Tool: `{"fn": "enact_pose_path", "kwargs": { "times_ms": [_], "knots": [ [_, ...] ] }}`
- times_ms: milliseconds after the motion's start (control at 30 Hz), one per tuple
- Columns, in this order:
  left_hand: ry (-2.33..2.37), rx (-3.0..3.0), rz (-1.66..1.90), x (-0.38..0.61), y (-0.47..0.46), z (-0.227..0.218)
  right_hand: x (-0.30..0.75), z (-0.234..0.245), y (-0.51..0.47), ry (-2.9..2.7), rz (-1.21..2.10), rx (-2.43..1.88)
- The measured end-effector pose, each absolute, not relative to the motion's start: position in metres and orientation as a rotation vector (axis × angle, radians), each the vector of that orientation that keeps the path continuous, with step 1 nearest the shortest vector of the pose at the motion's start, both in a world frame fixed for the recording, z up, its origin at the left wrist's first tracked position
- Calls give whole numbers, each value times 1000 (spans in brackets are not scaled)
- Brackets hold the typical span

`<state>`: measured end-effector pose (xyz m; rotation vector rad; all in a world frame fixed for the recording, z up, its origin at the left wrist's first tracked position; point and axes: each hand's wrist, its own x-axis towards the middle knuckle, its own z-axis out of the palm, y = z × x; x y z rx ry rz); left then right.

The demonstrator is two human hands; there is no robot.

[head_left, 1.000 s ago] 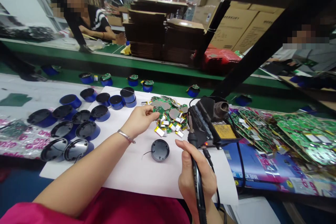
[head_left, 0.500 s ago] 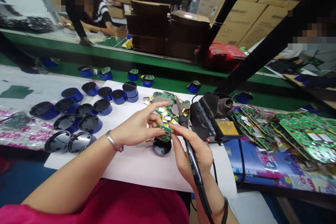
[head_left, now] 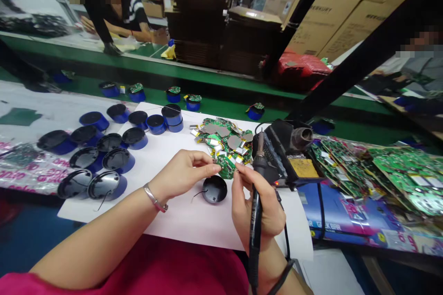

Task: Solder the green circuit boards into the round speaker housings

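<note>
Between my two hands a green circuit board (head_left: 226,167) is held by its edges, just above and behind a round black-lined housing (head_left: 214,191) with a thin wire at its left side. My left hand (head_left: 185,170) pinches the board's left edge between thumb and fingers. My right hand (head_left: 259,203) touches the board's right edge with thumb and forefinger and also holds a soldering iron (head_left: 255,221), its tip pointing up and away from the board. Behind the board lies a pile of circuit boards with small silver batteries (head_left: 218,136).
Several blue housings (head_left: 117,160) stand at the left on white paper (head_left: 180,221). A soldering stand (head_left: 277,147) with a yellow sponge (head_left: 302,168) is at the right, beside stacked board panels (head_left: 408,170). More housings sit on the green belt (head_left: 221,107). A person (head_left: 124,14) works opposite.
The board has moved slightly right and turned flatter, away from over the housing. The soldering iron has swung more upright and to the right. My left fingers have curled in.
</note>
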<state>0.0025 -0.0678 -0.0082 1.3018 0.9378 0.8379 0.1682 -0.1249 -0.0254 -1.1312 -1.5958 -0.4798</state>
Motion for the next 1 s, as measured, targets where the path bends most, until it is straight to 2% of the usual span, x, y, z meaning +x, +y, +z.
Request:
{"fn": "enact_pose_path", "kwargs": {
  "times_ms": [167,300,400,667,833,1000],
  "knots": [
    [861,1291,982,3,-66,-4,168,-17,-127,-1725,-479,-1112],
    [850,1717,836,-6,-63,9,172,-7,-123,-1806,-396,-1040],
    [823,1827,706,-10,-63,15,173,-4,-119,-1899,-311,-958],
    [997,1917,882,-11,-65,8,174,-3,-121,-1883,-301,-1021],
    [939,2026,804,-16,-65,1,177,-3,-118,-1811,-254,-1012],
    [1086,1916,838,-11,-61,-9,169,-11,-114,-1651,-458,-1048]
  ]
}}
